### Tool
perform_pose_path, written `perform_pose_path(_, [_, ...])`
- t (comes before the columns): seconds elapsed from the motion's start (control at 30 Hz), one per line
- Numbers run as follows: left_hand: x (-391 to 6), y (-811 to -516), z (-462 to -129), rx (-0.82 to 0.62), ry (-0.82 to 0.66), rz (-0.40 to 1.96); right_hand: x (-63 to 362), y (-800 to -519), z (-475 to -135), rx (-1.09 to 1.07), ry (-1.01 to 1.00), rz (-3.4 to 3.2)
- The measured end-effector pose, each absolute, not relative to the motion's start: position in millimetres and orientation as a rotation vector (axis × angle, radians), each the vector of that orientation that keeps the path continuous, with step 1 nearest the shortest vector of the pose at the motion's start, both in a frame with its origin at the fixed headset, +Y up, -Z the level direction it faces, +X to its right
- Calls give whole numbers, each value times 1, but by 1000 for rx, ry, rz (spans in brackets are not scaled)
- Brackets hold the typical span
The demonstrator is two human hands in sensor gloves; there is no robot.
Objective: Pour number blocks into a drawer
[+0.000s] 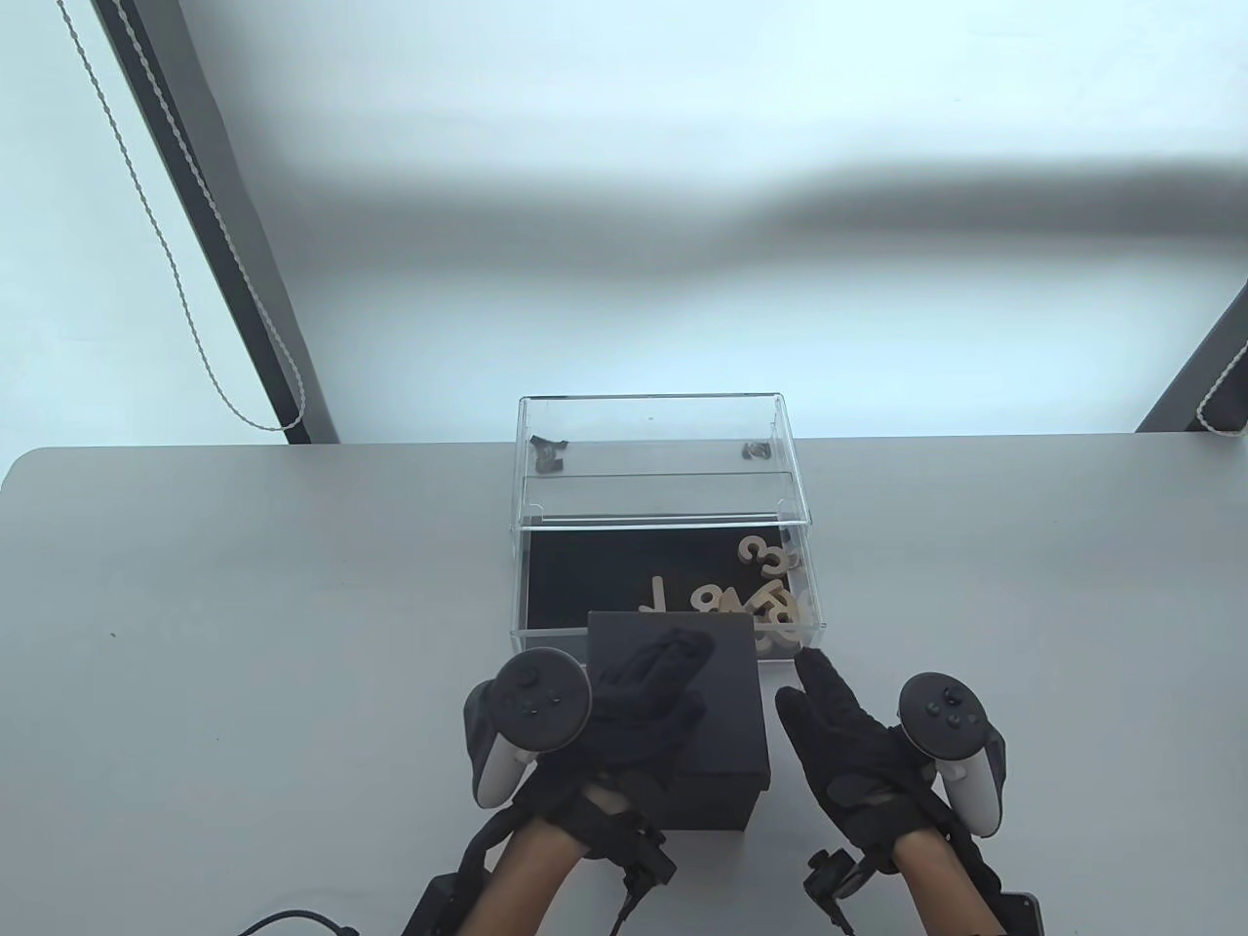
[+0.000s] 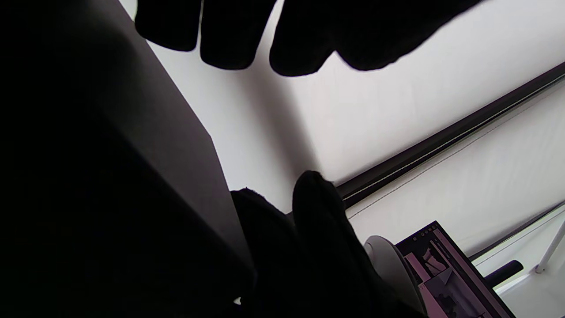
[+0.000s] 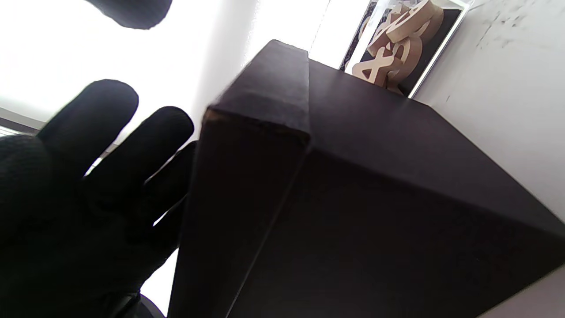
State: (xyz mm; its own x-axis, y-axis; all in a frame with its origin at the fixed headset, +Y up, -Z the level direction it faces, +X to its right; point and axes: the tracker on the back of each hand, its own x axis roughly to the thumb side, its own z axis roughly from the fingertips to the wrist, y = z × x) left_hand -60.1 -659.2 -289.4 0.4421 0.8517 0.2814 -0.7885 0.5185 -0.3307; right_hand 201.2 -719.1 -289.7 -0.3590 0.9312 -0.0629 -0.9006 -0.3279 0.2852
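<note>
My left hand [image 1: 639,717] lies on the black box [image 1: 717,721], fingers draped over its top toward 12 o'clock, not clearly curled round it. My right hand [image 1: 843,751] is off the box at its 3 o'clock side, fingers straight, holding nothing. The box sits upside down on the table [image 1: 244,634], touching the drawer's near edge. The clear drawer [image 1: 522,595] is pulled out at 12 o'clock from the box. Number blocks [image 1: 770,595] lie piled in its right half.
</note>
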Motion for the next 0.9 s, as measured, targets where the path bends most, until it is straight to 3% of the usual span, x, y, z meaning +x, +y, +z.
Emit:
perform_pose_path(0.13, [-47, -673, -288, -248, -398, 996, 198, -721, -289, 142, 343, 1918])
perform_pose_path(0.4, [-32, -679, -281, -228, -419, 607, 196, -721, -288, 161, 341, 1921])
perform_pose_path(0.5, [-32, -680, -279, -213, -427, 572, 195, -721, -288, 170, 336, 1929])
perform_pose_path(0.9, [-78, -681, -273, -167, -379, 547, 190, -726, -287, 183, 363, 1943])
